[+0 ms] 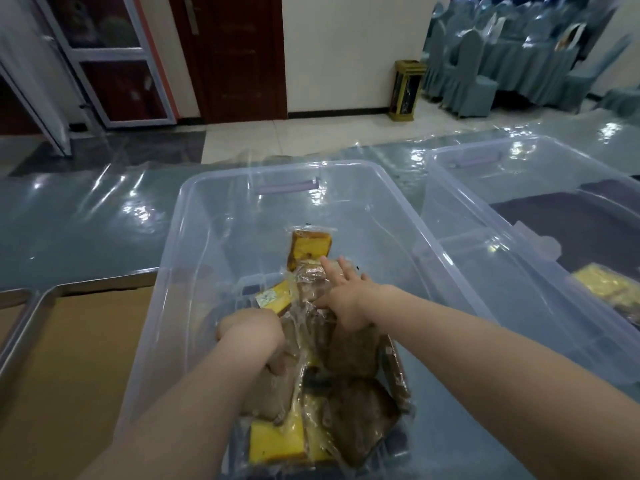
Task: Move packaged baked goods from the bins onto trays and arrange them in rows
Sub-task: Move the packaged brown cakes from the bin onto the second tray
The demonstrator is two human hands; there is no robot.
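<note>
1. Both forearms come in from the bottom edge, and I see both hands down inside the clear bin [180, 216].
2. At the bin's near end a yellow pack [277, 441] lies flat, a slab of yellow cake in a clear wrapper.
3. My left hand [251, 332] shows its back to the camera. Its fingers are curled down into the heap and grip a brown pack [270, 400] by its wrapper.
4. My right hand [346, 299] is spread, fingers straight and apart. They rest on the wrapped packs [349, 351] in the middle of the heap, and it grasps nothing.
5. These packs fill the bin's near half, jumbled and overlapping. Most are brown slices with some yellow ones among them, all in crinkled clear film.
6. One cake slice [310, 249] stands on edge just beyond the right fingertips, yellow with a brown crust. Beyond it the bin floor is bare.
7. The bin stands on a table [86, 220] under a glossy plastic sheet.
8. A steel tray [24, 323] lined with brown paper sits just beside the bin's left wall.
9. A second bin [450, 161] stands just to the right, with a few yellow packs at its near end.
</note>
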